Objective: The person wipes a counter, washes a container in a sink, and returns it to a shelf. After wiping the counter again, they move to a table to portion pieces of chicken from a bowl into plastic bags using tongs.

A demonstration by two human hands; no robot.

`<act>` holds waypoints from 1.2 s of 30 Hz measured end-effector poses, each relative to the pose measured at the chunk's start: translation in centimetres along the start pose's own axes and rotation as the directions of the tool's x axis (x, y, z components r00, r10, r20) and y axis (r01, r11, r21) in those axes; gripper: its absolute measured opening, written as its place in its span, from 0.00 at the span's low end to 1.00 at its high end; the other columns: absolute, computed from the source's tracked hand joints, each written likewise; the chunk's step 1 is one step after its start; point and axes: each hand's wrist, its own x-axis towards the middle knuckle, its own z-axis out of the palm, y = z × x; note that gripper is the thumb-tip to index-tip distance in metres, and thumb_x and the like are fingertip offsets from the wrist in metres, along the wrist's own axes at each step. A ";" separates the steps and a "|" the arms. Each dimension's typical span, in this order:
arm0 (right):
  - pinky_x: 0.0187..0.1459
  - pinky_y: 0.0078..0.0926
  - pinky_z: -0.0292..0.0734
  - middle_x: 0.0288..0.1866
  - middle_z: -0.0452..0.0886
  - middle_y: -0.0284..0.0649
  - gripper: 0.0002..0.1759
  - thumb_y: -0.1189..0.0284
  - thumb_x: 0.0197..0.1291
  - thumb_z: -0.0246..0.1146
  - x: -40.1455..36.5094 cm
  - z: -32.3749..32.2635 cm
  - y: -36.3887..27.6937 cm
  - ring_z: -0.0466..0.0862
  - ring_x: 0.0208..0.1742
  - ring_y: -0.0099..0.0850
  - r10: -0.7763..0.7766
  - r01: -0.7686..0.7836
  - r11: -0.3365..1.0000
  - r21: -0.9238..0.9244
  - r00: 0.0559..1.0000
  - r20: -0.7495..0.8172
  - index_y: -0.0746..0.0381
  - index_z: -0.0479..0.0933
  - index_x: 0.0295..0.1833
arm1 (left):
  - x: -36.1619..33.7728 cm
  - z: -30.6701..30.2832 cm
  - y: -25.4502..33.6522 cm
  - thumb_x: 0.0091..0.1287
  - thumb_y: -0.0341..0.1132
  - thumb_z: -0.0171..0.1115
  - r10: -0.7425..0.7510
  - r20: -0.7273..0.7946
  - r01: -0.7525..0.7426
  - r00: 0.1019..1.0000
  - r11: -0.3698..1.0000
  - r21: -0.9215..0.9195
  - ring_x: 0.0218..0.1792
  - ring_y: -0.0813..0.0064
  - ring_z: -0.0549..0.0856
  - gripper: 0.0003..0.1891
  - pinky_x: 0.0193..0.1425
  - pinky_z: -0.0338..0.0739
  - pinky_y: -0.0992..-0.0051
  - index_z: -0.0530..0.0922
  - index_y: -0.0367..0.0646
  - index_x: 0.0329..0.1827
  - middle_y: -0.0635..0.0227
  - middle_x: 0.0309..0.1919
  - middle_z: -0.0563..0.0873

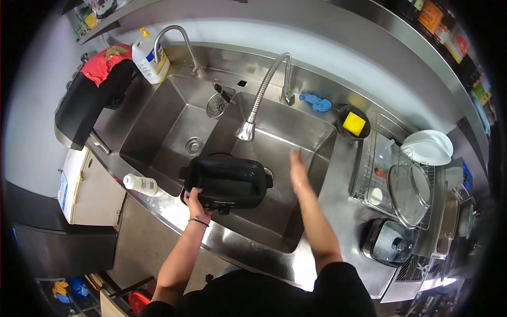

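Note:
My left hand [194, 203] grips the near left edge of a black rectangular electric cooker [227, 182], thumb over the rim. The cooker is held above the steel double sink, over the divider and the right basin [274, 211]. Its open inside faces up, and a knob shows on the near side. My right hand [298, 171] is over the right side of that basin, apart from the cooker. It is slightly blurred, fingers stretched out, holding nothing I can see. A spring-neck faucet [255, 108] hangs just beyond the cooker.
A strainer [216, 105] sits at the left basin's back corner. White bottle [140, 184] lies on the front left edge. Yellow sponge [354, 123] and blue cloth [316, 102] are behind. To the right stand a dish rack [364, 182] with dishes and a glass lid [392, 245].

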 end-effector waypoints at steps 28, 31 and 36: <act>0.60 0.44 0.69 0.60 0.68 0.62 0.38 0.54 0.48 0.64 16.6 -17.5 -9.6 0.72 0.60 0.56 -0.333 -0.262 0.358 -0.896 0.861 -0.385 0.58 0.64 0.64 | -0.9 3.9 -2.2 0.47 0.41 0.60 0.060 0.038 -0.058 0.997 0.997 -0.042 0.44 0.63 0.76 0.37 0.33 0.73 0.59 0.56 0.60 0.63 0.65 0.50 0.69; 0.59 0.43 0.70 0.63 0.65 0.59 0.39 0.53 0.50 0.64 17.4 -17.5 -9.4 0.70 0.62 0.54 -0.279 -0.380 0.310 -0.871 0.840 -0.466 0.56 0.60 0.66 | -1.3 3.2 -1.8 0.48 0.41 0.60 0.067 0.014 -0.066 0.998 0.997 -0.043 0.45 0.62 0.76 0.37 0.35 0.72 0.57 0.55 0.60 0.63 0.66 0.51 0.69; 0.55 0.43 0.73 0.62 0.68 0.55 0.33 0.54 0.51 0.64 20.1 -21.0 -9.2 0.72 0.58 0.57 -0.325 -0.304 0.314 -0.899 0.856 -0.403 0.58 0.66 0.60 | -1.8 3.2 -0.9 0.49 0.40 0.59 0.120 -0.059 -0.121 0.991 0.993 -0.013 0.48 0.63 0.74 0.38 0.37 0.71 0.57 0.53 0.60 0.65 0.66 0.52 0.69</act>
